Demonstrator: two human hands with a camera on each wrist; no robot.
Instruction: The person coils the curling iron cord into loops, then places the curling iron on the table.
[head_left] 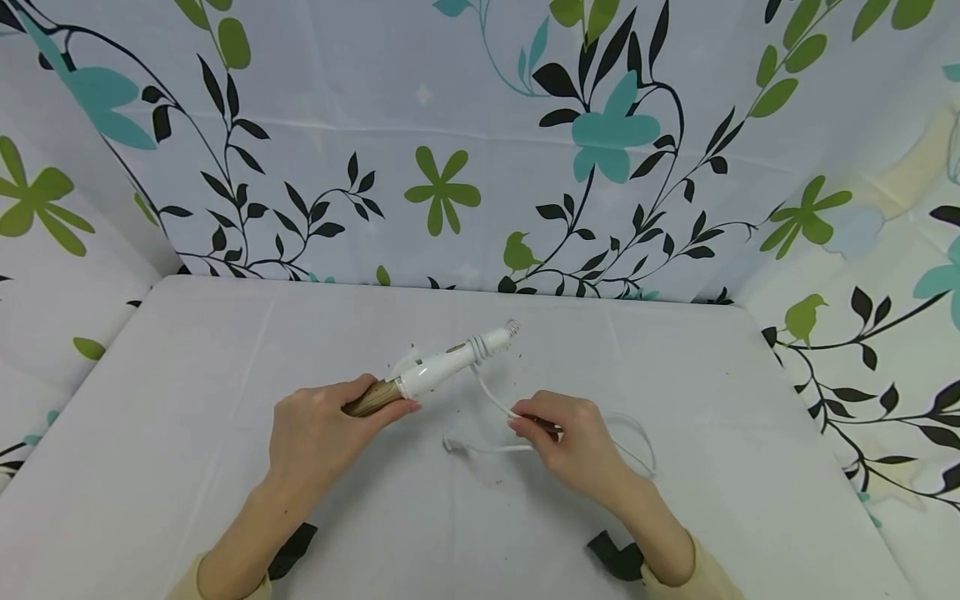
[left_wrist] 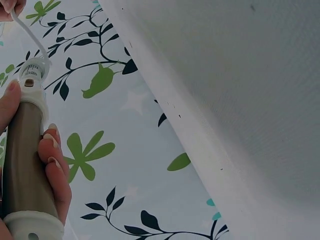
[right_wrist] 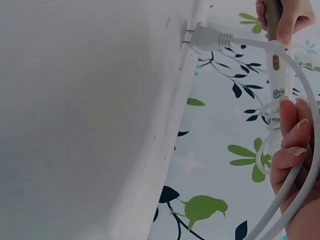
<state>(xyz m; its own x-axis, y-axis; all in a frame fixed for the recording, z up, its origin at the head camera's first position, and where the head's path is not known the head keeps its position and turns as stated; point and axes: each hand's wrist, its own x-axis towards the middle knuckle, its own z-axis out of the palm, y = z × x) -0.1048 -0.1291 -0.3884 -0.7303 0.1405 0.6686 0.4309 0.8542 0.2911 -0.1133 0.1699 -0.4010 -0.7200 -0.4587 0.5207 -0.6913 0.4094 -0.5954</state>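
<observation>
A white curling iron (head_left: 442, 367) with a brown, wood-toned section slants up to the right over the table. My left hand (head_left: 318, 429) grips it round the brown section, thumb on one side and fingers on the other, as the left wrist view shows closely. White cord (head_left: 491, 392) is coiled round the iron's far end and runs to my right hand (head_left: 577, 437), which pinches it between thumb and fingers. Beyond that hand the cord loops to the right. Its two-pronged plug (right_wrist: 205, 37) hangs free, left of the right hand in the head view.
The white-covered table (head_left: 225, 350) carries small dark specks. Behind it and at the sides hangs a leaf-and-bird patterned curtain (head_left: 315, 100). Dark straps (head_left: 618, 557) show beside both wrists.
</observation>
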